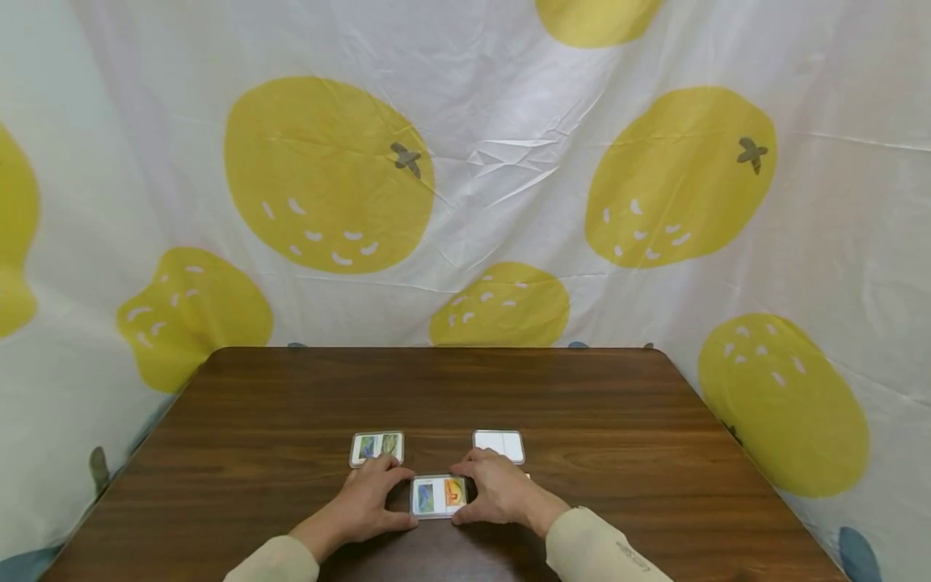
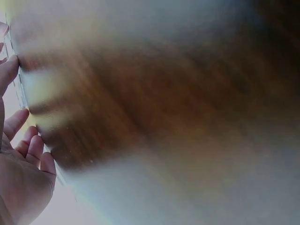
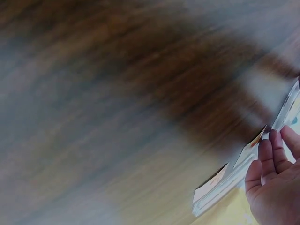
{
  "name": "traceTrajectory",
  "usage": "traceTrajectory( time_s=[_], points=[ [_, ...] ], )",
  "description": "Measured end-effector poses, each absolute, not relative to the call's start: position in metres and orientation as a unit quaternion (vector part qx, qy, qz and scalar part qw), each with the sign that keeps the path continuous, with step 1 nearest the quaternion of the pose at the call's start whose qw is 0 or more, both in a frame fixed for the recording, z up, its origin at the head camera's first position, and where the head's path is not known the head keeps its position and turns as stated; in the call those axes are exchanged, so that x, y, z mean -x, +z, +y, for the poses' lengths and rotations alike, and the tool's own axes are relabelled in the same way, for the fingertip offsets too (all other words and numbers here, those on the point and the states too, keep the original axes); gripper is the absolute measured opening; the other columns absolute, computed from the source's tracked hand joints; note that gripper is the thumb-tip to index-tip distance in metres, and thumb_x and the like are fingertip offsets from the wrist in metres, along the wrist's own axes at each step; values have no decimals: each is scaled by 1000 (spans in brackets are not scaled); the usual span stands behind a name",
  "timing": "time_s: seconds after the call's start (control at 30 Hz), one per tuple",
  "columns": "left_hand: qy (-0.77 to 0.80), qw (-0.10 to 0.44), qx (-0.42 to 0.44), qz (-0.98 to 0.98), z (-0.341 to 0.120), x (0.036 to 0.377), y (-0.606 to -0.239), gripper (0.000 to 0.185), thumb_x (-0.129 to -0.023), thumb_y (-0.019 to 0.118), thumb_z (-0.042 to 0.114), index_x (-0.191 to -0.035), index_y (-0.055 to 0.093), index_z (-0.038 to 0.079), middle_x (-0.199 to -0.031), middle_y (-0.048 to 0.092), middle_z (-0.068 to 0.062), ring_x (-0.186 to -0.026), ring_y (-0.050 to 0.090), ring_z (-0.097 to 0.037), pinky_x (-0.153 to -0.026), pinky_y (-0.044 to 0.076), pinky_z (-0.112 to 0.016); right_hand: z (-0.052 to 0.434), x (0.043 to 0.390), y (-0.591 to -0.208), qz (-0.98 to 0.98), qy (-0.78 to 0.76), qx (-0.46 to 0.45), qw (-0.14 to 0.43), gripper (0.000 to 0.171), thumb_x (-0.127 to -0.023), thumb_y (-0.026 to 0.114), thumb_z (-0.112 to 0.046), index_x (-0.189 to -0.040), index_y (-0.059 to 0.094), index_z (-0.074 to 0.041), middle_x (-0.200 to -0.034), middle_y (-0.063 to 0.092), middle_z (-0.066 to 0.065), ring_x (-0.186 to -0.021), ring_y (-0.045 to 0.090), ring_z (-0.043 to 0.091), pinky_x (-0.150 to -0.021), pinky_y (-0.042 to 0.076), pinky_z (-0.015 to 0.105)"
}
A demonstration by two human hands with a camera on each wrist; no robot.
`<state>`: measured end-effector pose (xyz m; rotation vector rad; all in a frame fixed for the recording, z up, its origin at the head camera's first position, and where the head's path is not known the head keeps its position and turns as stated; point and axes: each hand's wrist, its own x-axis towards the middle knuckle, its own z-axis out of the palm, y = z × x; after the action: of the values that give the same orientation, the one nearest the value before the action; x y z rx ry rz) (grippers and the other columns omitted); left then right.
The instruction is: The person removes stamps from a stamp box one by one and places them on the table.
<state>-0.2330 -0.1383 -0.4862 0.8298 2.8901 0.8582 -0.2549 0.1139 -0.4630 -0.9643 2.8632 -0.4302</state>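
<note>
Here both hands frame a small stack of white-bordered picture cards (image 1: 439,495) near the front edge of the dark wooden table (image 1: 291,404): the left hand (image 1: 371,505) and right hand (image 1: 494,489) each curl fingers against a side. Squaring it likely wants even, light pressure from both sides, well clear of the single picture card (image 1: 377,447) and the blank white card (image 1: 499,444) behind

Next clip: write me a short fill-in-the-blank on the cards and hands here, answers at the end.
1. Both hands hold the picture card lying on the ____ table.
2. The left hand is at the card's ____ edge, the right hand opposite.
3. The card beyond the right hand is plain ____.
4. In all, ____ flat cards show clearly.

Missing words: wooden; left; white; three
</note>
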Motion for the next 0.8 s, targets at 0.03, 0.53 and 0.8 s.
traceTrajectory(
  time_s=[0.03,0.53,0.8],
  points=[
    [275,8,-265,924,-138,233,-486,62,-77,82,45,-123,64,7,-120,52,-11,-112,48,-33,-91,36,-61,114,255,-463,938,-137,315,46,69,-74,83,-49,-129,66,-11,-119,60,-1,-111,55,19,-97,44,40],
    [279,22,-250,927,-136,235,-485,60,-75,83,43,-121,64,10,-120,50,-10,-114,46,-33,-91,36,-60,115,259,-464,935,-140,321,47,61,-73,83,-50,-123,69,-17,-114,60,-5,-109,55,18,-95,43,41],
    [279,22,-244,929,-134,234,-486,59,-74,84,40,-121,63,11,-118,49,-8,-112,46,-32,-88,36,-57,116,261,-464,935,-125,328,44,60,-74,81,-52,-123,70,-19,-110,59,-7,-105,54,15,-92,42,39]
  ],
)
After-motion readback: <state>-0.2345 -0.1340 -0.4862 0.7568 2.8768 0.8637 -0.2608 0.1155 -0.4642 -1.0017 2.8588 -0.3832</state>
